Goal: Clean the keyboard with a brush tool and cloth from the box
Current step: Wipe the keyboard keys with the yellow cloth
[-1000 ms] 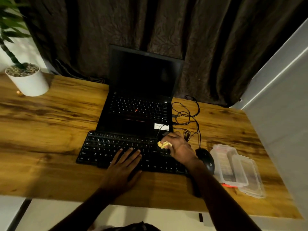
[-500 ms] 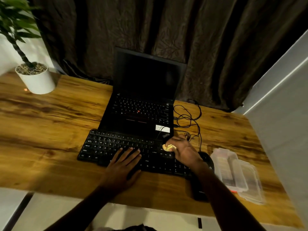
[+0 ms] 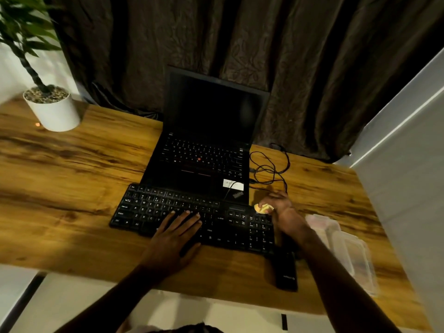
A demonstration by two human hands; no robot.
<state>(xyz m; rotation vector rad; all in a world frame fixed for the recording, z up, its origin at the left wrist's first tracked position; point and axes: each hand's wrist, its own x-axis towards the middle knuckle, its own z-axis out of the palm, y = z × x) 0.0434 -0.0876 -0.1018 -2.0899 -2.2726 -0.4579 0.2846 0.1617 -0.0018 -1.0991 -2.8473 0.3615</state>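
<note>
Grip: right hand (image 3: 281, 209) on cloth (image 3: 263, 208), perhaps; cables (image 3: 269, 169) behind.

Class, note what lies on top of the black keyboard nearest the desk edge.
The left hand lies flat on the middle keys of the keyboard; the right hand holds a yellow cloth at its far right corner. Keys under the palm are hidden.

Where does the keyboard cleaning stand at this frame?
Done: the box looks open. In hand: the right hand grips the yellow cloth at the far right corner of the keyboard; the left hand lies flat on it. Left: no brush visible, so brushing is unconfirmed.
</note>
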